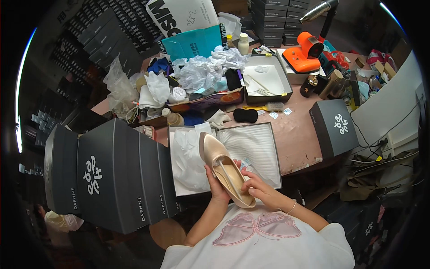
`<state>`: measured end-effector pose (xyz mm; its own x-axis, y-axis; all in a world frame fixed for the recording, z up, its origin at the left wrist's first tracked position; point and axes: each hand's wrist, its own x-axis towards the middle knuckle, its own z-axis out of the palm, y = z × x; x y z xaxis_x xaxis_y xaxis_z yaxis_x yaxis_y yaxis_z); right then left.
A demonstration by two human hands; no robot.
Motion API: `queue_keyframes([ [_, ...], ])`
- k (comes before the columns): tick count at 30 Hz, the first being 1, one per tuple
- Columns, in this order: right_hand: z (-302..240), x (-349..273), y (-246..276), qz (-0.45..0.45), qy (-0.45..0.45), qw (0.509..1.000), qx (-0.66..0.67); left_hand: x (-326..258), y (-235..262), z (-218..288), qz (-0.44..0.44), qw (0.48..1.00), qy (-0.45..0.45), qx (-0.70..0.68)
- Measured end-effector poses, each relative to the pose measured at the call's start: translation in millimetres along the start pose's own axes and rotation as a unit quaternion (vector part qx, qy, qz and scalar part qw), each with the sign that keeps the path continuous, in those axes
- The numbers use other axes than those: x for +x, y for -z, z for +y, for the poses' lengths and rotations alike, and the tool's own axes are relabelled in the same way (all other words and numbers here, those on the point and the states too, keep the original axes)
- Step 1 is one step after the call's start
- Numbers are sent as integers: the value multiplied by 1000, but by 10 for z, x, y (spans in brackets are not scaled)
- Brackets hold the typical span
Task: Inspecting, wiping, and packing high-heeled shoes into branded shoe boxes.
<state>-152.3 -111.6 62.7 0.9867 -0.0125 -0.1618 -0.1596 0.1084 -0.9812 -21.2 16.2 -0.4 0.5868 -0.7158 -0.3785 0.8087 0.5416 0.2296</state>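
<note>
A pale satin pointed shoe (214, 149) is tilted toe-up and away from me, its sole turned down. My left hand (217, 184) grips it from the left side and beneath, fingertips showing past the far right edge. My right hand (265, 193) rests its fingers, spread apart, on the shoe's inside edge near the heel. A thin, light-coloured strip lies within the shoe, its kind unclear. Behind the shoe lies an open shoe box (278, 168) lined with white tissue paper (186, 157) and striped white wrapping (257, 142).
Dark shoe boxes (114, 179) stand at the left, and another dark box (331, 127) at the right. A carton of crumpled paper (201, 71), an open box (268, 83), an orange tool (304, 54), a yellow-handled brush (264, 107) and a black oval pad (245, 115) are further back.
</note>
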Motion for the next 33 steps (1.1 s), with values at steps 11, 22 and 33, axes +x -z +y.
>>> queue_keyframes([
  [11, 218, 501, 131, 60, 60, 945, -315, 102, 134, 201, 4, 840, -326, 434],
  [22, -49, 1909, 2808, 336, 132, 695, -622, -101, 170, 368, 122, 955, -103, 250],
  [33, 488, 2622, 3376, 240, 60, 764, -596, 150, 487, 651, 225, 952, -67, 198],
])
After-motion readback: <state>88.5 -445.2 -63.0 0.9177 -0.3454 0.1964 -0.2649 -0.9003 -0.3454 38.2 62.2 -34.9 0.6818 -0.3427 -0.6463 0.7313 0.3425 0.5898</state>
